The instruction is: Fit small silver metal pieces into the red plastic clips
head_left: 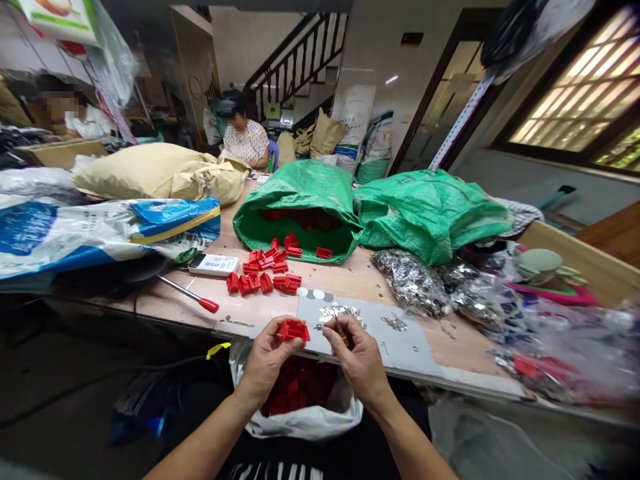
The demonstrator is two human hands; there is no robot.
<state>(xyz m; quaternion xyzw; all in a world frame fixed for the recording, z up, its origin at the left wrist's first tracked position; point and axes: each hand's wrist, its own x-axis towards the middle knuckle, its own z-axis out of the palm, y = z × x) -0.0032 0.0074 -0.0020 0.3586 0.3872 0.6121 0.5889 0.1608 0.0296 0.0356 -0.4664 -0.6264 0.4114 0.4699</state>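
Note:
My left hand (267, 357) pinches a small red plastic housing (294, 331), its hollow side facing up, above the table's front edge. Just to its right, my right hand (361, 353) is closed around a slim tool with a brownish handle (345, 339), mostly hidden by the fingers. Small silver metal pieces (345, 311) lie heaped behind the right hand on a grey sheet (410, 350), with a smaller pile (395, 323) to the right. Below my hands, an open white sack (320, 427) holds many red parts (297, 387).
Several loose red housings (265, 260) lie before an open green sack (305, 177). A red-handled lever (207, 305) and a white box (214, 265) are at left. Bags of silver pieces (413, 283) crowd the right. Two people sit at the back, one in a dotted shirt (245, 141).

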